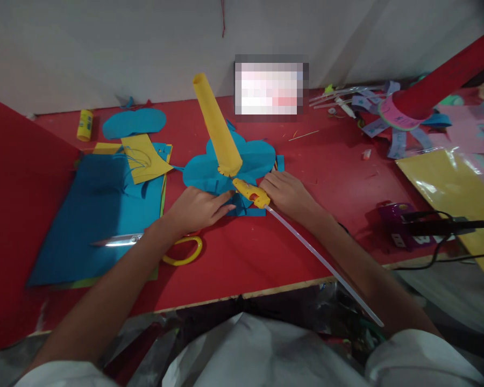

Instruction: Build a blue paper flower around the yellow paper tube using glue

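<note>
Gluing seems the step, the right hand gripping the glue gun just nearside of the cone, the left hand, grip unclear, by the cutout under the cone, and next calls for a steady nozzle.

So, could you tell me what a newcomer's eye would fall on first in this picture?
Probably the tall yellow paper tube, against the blue scalloped paper at mid-picture on the red table. Next, perhaps, the yellow glue gun just in front of it, in the right hand, with a long pale stick running from its back end toward the lower right.
</note>
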The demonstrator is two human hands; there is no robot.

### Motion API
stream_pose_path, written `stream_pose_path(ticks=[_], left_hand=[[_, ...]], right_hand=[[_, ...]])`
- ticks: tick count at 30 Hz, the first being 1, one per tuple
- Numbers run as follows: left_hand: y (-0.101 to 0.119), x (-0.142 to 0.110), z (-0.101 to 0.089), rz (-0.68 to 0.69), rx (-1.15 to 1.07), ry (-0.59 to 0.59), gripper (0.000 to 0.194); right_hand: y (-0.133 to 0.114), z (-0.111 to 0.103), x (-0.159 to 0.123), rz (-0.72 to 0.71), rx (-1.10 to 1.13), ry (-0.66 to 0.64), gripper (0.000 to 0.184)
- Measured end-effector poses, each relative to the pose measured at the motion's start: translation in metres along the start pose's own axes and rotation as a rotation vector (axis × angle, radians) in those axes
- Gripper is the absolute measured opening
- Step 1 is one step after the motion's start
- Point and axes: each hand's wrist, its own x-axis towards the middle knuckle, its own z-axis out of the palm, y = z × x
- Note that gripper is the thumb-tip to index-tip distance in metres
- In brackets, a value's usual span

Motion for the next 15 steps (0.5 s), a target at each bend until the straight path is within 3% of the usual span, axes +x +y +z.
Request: stream_pose_path(ticks=[10,15], left_hand=[[0.0009,0.0003,-0.0017,-0.064,-0.004,-0.111,0.064],[0.0003,0.0002,-0.0013,-0.072,-0.040,-0.108,0.062]], right_hand=[[0.0086,-0.0075,-0.0083,-0.031,0.003,0.056,0.029],[0.0069,-0.0086,-0.0052,-0.011,-0.009,0.066,0.030]])
